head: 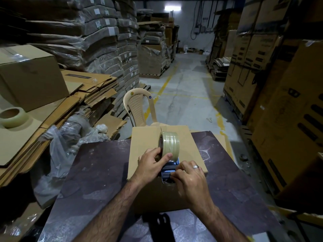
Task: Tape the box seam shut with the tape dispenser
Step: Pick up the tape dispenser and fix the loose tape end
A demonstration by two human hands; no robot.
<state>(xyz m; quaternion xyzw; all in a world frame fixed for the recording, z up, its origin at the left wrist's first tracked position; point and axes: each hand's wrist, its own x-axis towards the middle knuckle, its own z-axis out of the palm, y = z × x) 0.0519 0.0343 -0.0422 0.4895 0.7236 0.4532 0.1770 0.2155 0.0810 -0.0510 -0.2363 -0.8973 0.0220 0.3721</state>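
A brown cardboard box [145, 142] stands on the dark table [90, 175], its top flaps closed with the seam running away from me. A roll of clear tape [169, 143] stands upright on the seam near the box's front edge. My left hand [151, 164] grips the roll from its near side, thumb across its face. My right hand [189, 179], with a ring on it, presses the shiny tape end [167, 171] down over the box's front top edge. No dispenser frame shows around the roll.
A beige plastic chair [139, 109] stands just beyond the box. Flattened cardboard [52, 116], a second tape roll [13, 117] and a closed box [29, 74] lie to the left. Crumpled plastic wrap [66, 142] lies beside the table. Tall carton stacks [279, 75] line the right; an aisle runs ahead.
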